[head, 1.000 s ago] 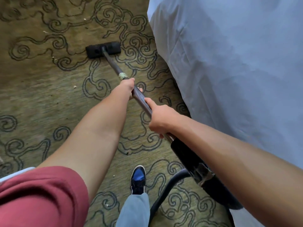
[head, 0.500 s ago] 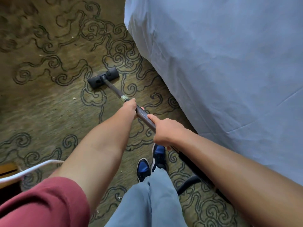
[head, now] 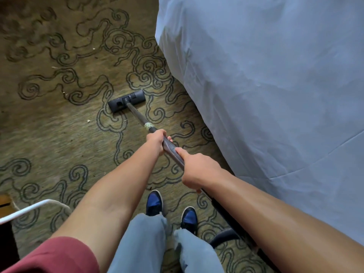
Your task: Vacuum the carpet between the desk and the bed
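A black vacuum head [head: 127,101] lies flat on the olive carpet [head: 49,131] with dark swirl patterns, close to the bed's corner. Its dark metal wand [head: 137,115] runs back toward me, with a band of pale tape [head: 148,126] round it. My left hand [head: 156,139] grips the wand just behind the tape. My right hand [head: 197,171] grips it lower down, nearer my body. The black hose [head: 224,236] curves off behind my right arm. The bed [head: 266,95], draped in a pale blue sheet, fills the right side.
Small pale crumbs [head: 88,121] dot the carpet left of the vacuum head. A white bar [head: 25,210] and a wooden edge [head: 5,200] show at the lower left. My two blue shoes [head: 154,202] stand on the carpet below my hands.
The vacuum head has slid right, toward the bed's corner, and my hands moved with the wand. My feet now stand side by side.
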Tool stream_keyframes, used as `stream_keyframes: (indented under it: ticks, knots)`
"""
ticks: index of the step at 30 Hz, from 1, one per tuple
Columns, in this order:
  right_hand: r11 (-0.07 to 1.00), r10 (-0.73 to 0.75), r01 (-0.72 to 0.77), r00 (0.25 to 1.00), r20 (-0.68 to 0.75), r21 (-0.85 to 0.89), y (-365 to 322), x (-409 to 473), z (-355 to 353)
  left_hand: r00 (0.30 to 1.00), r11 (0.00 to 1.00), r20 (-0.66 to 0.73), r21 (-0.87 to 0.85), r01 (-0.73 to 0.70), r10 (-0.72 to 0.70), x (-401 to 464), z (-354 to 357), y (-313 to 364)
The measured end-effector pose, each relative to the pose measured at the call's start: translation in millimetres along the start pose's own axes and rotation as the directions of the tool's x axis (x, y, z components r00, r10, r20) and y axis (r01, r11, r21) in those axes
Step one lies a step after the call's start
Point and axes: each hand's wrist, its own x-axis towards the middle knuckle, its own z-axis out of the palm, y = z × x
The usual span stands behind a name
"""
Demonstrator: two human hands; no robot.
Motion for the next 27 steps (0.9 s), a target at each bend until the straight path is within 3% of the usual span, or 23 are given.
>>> stream_keyframes:
  ticks: [5, 19, 27]
  knots:
    - [0.999, 0.004, -0.005, 1.0, 0.017, 0.049, -26, 31, -27, 0.994, 0.995, -0.045, 0.02, -0.095, 0.095, 14, -5, 46]
    - [0.963, -0.017, 0.005, 0.999, 0.041, 0.27, -145, 184, -116, 0.986, 0.982, -0.109, 0.151, -0.113, 0.13, 110, -48, 243]
    - [0.991, -0.016, 0.009, 0.999, 0.052, 0.131, -177, 236, -154, 0.983, 0.979, -0.142, 0.181, -0.09, 0.116, 142, -50, 309]
